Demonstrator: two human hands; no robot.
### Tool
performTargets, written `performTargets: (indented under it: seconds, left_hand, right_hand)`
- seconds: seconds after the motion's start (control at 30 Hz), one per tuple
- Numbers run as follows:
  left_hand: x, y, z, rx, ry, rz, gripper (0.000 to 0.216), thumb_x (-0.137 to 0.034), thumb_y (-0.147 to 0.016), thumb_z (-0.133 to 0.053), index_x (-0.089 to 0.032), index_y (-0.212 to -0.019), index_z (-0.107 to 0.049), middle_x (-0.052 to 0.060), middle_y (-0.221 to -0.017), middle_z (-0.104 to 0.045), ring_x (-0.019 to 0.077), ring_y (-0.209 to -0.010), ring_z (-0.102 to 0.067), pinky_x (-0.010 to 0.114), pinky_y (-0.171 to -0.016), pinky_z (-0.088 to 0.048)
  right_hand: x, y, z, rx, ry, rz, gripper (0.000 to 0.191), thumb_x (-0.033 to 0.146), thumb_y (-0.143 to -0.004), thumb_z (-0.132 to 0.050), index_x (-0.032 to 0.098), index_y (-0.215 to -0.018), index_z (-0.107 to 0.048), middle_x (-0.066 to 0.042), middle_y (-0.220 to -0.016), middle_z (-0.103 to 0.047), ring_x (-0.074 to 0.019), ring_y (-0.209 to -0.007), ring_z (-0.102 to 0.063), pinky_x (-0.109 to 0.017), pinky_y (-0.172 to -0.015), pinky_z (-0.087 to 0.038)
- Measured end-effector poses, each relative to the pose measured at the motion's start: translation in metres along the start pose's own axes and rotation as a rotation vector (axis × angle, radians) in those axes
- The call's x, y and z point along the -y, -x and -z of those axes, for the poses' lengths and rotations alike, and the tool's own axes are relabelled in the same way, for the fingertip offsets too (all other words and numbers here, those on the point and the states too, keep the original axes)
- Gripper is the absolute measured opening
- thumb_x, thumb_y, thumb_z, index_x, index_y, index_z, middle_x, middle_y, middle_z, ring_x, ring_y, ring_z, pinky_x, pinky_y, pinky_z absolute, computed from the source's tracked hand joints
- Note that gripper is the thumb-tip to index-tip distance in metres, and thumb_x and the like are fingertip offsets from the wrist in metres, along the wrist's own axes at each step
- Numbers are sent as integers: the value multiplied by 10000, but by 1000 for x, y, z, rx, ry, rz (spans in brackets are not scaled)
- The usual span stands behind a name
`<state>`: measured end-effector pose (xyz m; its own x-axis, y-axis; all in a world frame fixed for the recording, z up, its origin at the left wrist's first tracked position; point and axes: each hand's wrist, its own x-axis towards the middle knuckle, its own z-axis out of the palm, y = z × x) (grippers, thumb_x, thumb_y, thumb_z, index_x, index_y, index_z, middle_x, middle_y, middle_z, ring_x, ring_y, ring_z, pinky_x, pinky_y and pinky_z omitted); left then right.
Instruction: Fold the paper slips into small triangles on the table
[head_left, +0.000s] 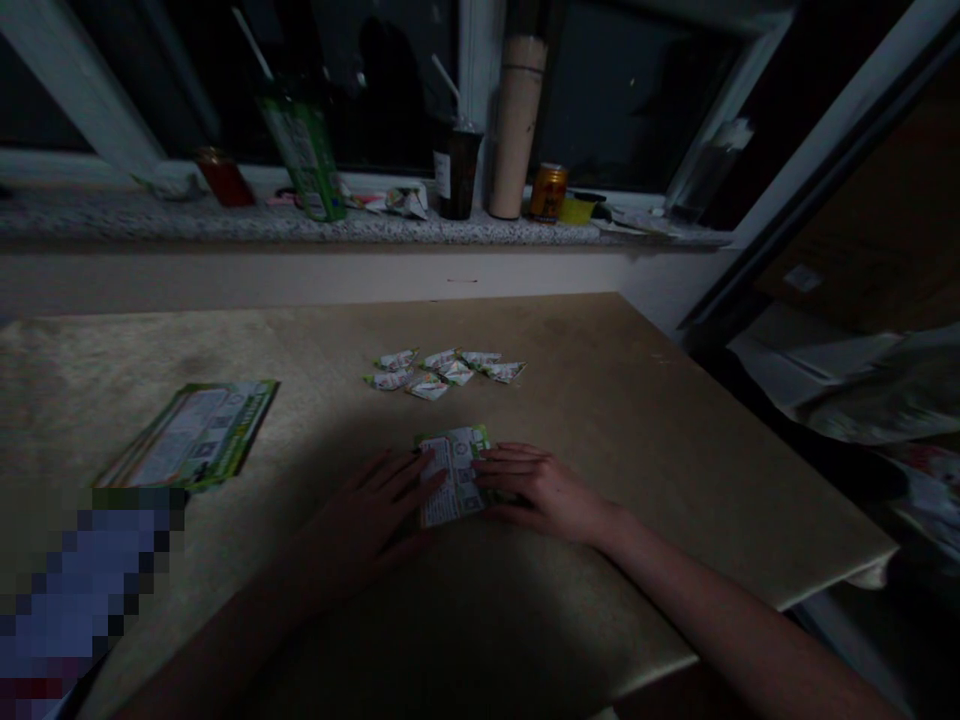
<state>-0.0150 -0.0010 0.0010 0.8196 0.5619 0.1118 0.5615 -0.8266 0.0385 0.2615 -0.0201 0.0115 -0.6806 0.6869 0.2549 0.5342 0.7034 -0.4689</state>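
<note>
A green-and-white printed leaflet (pixel 454 482) lies on the table between my hands. My left hand (pixel 386 500) rests over its left side, fingers stretched out and apart, their tips on the paper. From the other side, the fingers of my right hand (pixel 544 490) lie outstretched at the right edge, touching it. Neither hand visibly grips the leaflet. Beyond it sit several small folded triangular paper pieces (pixel 457 373) with similar green-and-white print. To the left is a fanned stack of larger printed sheets (pixel 202 430).
A pixelated blue-violet area (pixel 90 590) covers something at lower left. On the windowsill (pixel 375 232) stand a green carton (pixel 304 155), a dark cup with a straw (pixel 455 175), a tall beige cylinder (pixel 516 130), a gold can (pixel 549 193) and a red jar (pixel 225 178). The table's right edge slopes toward me.
</note>
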Motion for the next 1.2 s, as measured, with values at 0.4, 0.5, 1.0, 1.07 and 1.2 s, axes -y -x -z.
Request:
performTargets:
  seconds: [0.4,0.5,1.0,1.07,1.2]
  left_hand:
    - [6,1,5,8,33,25,380,-496,-914,-446,-216,-1085,-638,73,-1480,-313,292,-1335,-288,471,-1083,-257]
    - [8,2,2,12,34,19,407,-501,-918,-432,-235,-1188,-581,65,-1437,-387,276,-1333,-294,472,-1087,-248]
    - [-18,-3,8,-231,-17,249,494,-386,-931,-384,-154,-1367,-357,123,-1458,-343,284,-1325,-315,454,-1067,-275]
    - [-29,-4,8,-205,-33,141,547,-407,-917,-411,-148,-1393,-337,124,-1447,-367,289,-1326,-316,449,-1075,-260]
    - [-41,-6,-1,-101,-25,58,595,-439,-926,-403,-127,-1424,-308,122,-1472,-332,265,-1351,-281,431,-1112,-200]
  right_hand:
    - [-7,-22,-13,-267,64,-225,180,337,-899,-549,189,-869,-647,-42,-952,-640,-178,-966,-555,-365,-928,-327]
    - [-11,-29,-14,-244,138,-244,188,336,-904,-542,179,-847,-628,-36,-902,-617,-176,-928,-539,-361,-921,-304]
    - [-16,-47,-23,-195,364,-272,195,330,-923,-483,171,-954,-592,-94,-956,-590,-236,-945,-493,-389,-876,-324]
    - [-17,-48,-23,-190,344,-265,192,321,-923,-483,168,-969,-591,-96,-962,-593,-236,-932,-496,-371,-842,-349]
    - [-21,-50,-24,-186,293,-285,161,288,-910,-512,158,-959,-593,-95,-959,-598,-229,-916,-507,-336,-794,-381]
